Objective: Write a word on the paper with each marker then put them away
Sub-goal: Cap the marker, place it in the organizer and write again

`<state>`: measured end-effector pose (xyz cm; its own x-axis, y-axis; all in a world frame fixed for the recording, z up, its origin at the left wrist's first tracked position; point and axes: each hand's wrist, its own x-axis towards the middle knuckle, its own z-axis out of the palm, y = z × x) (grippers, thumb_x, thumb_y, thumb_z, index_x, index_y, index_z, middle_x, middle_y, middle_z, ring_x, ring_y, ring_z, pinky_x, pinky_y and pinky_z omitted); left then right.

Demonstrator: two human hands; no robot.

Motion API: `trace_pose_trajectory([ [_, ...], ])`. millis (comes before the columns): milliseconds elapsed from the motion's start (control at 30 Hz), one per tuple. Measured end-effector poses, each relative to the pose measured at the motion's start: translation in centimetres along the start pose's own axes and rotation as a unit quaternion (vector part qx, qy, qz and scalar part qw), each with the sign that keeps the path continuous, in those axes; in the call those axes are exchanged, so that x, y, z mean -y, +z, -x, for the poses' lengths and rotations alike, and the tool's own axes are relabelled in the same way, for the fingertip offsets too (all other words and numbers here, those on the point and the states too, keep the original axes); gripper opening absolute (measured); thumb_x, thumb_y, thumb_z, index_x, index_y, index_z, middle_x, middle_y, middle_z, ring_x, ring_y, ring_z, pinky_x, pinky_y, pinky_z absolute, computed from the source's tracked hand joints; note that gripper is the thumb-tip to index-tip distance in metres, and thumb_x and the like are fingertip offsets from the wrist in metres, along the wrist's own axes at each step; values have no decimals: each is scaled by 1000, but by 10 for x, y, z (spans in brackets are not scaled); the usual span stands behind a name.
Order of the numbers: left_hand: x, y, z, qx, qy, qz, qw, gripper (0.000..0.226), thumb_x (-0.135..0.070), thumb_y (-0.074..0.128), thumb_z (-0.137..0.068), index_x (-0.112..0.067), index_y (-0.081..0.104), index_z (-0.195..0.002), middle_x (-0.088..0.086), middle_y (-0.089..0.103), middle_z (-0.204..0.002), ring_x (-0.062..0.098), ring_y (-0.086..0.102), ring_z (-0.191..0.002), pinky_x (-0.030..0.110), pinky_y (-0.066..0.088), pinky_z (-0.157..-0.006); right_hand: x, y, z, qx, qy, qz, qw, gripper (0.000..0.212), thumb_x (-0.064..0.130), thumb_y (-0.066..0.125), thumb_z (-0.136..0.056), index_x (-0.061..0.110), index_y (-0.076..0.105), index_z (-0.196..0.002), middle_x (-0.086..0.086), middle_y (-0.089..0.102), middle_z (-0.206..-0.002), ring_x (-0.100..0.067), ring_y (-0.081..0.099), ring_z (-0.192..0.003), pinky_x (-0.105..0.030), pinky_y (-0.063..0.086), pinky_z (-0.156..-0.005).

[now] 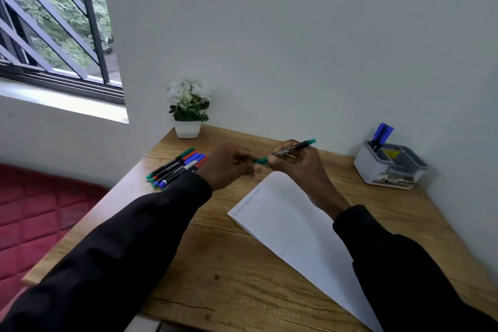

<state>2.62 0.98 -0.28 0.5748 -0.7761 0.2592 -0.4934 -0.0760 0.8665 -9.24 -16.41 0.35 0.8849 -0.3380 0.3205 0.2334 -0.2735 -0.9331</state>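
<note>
White wall (296,35), barred window (54,21), wooden desk (242,277), red cushion (40,210)

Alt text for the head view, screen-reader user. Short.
A person's right hand grips a green-and-black marker while the left hand pinches its green end, above a white sheet of paper on a wooden desk. A row of loose coloured markers lies to the left; a grey plastic organiser holding blue markers stands far right.

Left arm (121,245): black-sleeved, stretched forward from the lower left, wrist bare.
Left grip (231,164): fingers curled, thumb and fingertips pinching one end of the green marker (292,148).
Right arm (398,264): black-sleeved, reaching in from the lower right.
Right grip (299,163): fingers wrapped round the green marker's barrel, just beside the left grip.
</note>
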Motion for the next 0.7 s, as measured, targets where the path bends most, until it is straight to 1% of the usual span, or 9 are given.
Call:
trace_pose_trajectory([
  [67,-5,4,-5,-9,16,-20,1000,15,-13,74,-84,-8,75,-98,5,76,-85,15,71,-79,17,56,-71,3,-6,4,16,8,-38,999,17,7,79,-87,-3,65,-90,-15,70,-76,-29,68,-69,-34,56,-65],
  [133,-10,8,-8,-14,31,-34,999,15,-13,75,-82,-7,76,-96,3,75,-81,12,71,-74,13,53,-67,6,-11,5,29,37,-80,996,21,18,74,-89,0,65,-87,-21,68,-75,-32,64,-64,-34,52,-57],
  [200,-11,9,-9,-18,42,-42,998,15,-13,76,-81,-8,76,-95,1,75,-79,11,71,-72,15,54,-67,6,-11,5,25,60,-97,993,25,25,71,-93,2,69,-82,-28,68,-77,-32,63,-60,-32,49,-54],
  [233,-11,8,-10,-19,44,-42,998,15,-14,76,-80,-8,76,-94,2,75,-79,12,71,-72,17,55,-67,5,-11,4,24,63,-98,993,26,24,70,-96,3,72,-81,-30,69,-78,-32,64,-59,-32,48,-54],
  [300,-10,5,-10,-13,46,-37,998,16,-13,77,-80,-7,76,-94,4,75,-78,16,71,-72,21,57,-68,1,-11,2,42,61,-99,992,26,15,63,-103,0,74,-85,-31,70,-82,-32,66,-59,-32,51,-55],
  [367,-9,2,-8,1,50,-38,998,16,-11,75,-82,-4,76,-95,6,75,-80,19,71,-73,21,58,-67,0,-13,-1,82,65,-97,990,27,9,55,-106,-5,75,-95,-32,72,-85,-31,69,-64,-31,55,-59],
  [500,-3,-5,-9,5,39,-39,998,15,-6,72,-84,1,74,-97,11,75,-81,24,71,-75,18,56,-66,2,-19,-6,173,103,-123,972,36,7,40,-110,-14,67,-119,-31,73,-100,-29,73,-83,-29,60,-75],
  [600,2,-7,-14,-1,34,-59,998,14,-12,73,-84,-3,75,-95,8,75,-80,20,71,-73,19,56,-67,-5,-17,-9,146,124,-145,971,39,13,43,-108,-16,64,-123,-33,73,-104,-33,74,-86,-32,61,-77],
  [700,12,-4,-18,-12,30,-156,987,11,-19,72,-86,-12,76,-93,4,72,-80,19,65,-74,28,50,-66,-14,-22,-11,79,117,-151,978,44,22,52,-95,-12,68,-118,-32,74,-100,-35,75,-82,-34,61,-72],
])
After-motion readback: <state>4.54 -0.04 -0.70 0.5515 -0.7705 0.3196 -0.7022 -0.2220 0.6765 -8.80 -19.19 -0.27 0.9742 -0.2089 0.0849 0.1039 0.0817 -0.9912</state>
